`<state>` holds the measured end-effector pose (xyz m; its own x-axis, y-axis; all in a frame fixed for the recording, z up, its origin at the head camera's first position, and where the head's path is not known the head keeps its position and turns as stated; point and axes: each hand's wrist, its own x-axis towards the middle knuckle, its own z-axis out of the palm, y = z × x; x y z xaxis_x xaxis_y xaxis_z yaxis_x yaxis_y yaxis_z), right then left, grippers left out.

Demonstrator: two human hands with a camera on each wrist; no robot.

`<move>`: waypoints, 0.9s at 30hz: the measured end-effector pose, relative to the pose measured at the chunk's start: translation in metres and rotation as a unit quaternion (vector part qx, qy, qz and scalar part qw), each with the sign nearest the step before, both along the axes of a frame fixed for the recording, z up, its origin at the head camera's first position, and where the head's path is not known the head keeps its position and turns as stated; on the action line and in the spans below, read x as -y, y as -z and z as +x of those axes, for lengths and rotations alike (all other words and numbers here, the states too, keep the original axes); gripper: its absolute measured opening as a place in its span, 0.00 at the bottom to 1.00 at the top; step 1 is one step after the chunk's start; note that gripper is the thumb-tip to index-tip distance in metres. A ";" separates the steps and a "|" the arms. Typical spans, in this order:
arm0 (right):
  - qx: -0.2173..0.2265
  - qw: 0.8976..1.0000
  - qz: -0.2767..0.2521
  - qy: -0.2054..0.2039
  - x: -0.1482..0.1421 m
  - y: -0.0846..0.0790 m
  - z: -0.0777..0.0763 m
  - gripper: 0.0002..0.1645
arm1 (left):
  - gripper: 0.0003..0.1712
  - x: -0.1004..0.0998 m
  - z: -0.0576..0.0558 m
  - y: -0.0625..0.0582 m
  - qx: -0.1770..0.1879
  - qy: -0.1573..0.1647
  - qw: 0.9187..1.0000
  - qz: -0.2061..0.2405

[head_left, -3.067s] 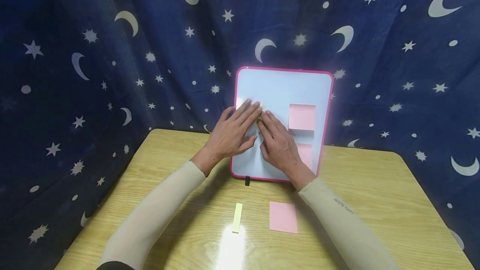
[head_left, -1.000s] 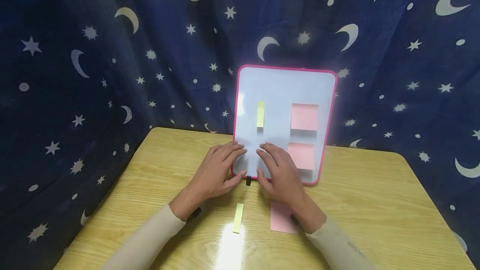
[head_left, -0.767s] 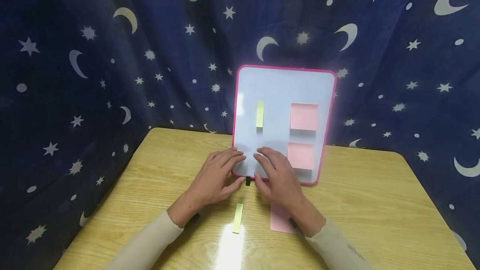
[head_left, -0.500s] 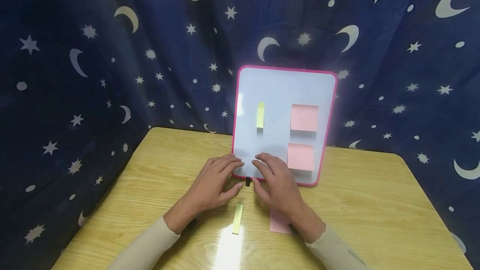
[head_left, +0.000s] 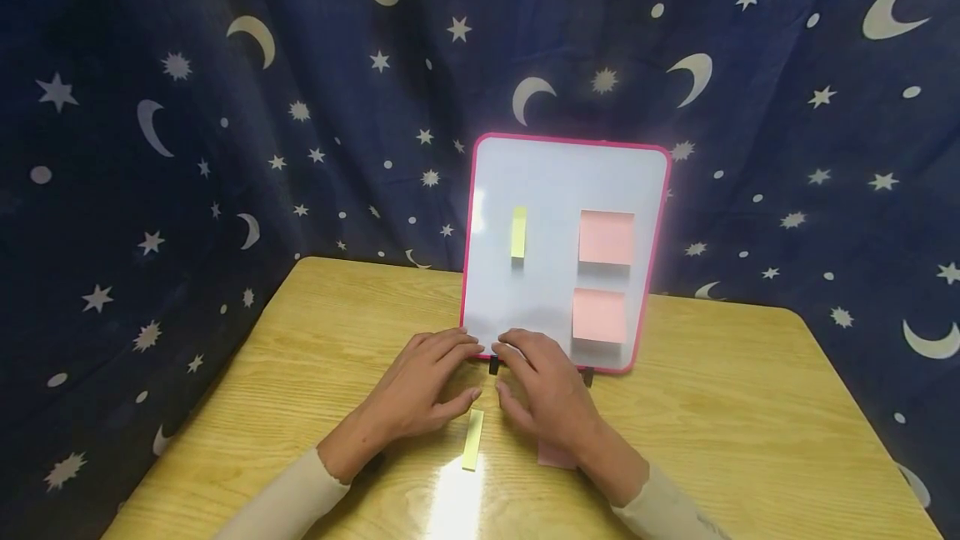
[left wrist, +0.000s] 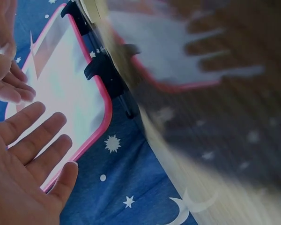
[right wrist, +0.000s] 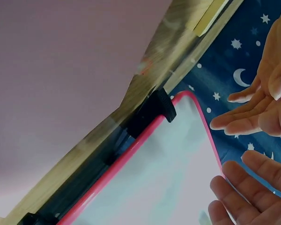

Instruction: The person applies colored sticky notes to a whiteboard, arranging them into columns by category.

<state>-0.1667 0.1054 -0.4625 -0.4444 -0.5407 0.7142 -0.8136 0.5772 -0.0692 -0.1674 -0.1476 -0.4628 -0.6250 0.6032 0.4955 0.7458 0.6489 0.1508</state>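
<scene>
My left hand hovers low over the table with fingers spread and relaxed, holding nothing. Opposite it, my right hand is likewise relaxed, its fingertips near the lower edge of the whiteboard. That board has a pink frame and leans back on a stand. A narrow yellow sticky note is stuck left of its middle; an upper pink sticky note and a lower pink sticky note are on its right. On the table lie a yellow strip pad and a pink sticky pad, mostly hidden beneath my right hand.
Black stand clips hold the board's bottom edge. The wooden table extends to both sides. Behind it hangs a dark blue curtain with moons and stars. Bright glare falls near the front.
Both hands had fingers on the board at the narrow yellow note. They have come away, uncovering it, and moved down toward me over the table.
</scene>
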 end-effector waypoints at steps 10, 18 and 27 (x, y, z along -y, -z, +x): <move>0.005 1.000 0.013 -0.026 0.004 0.002 0.011 0.24 | 0.32 0.004 0.012 0.004 0.031 0.006 0.999 -0.021; -0.001 0.998 0.035 -0.042 0.010 0.005 0.018 0.24 | 0.32 0.010 0.019 0.007 0.046 0.009 0.999 -0.025; 0.025 0.997 0.071 -0.031 0.017 0.009 0.031 0.27 | 0.34 0.019 0.028 0.009 0.084 0.006 0.995 -0.051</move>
<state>-0.1359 0.0883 -0.4712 -0.4402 -0.6619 0.6067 -0.8458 0.5325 -0.0326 -0.1390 -0.1661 -0.4720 -0.6860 0.6529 0.3211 0.7237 0.6581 0.2077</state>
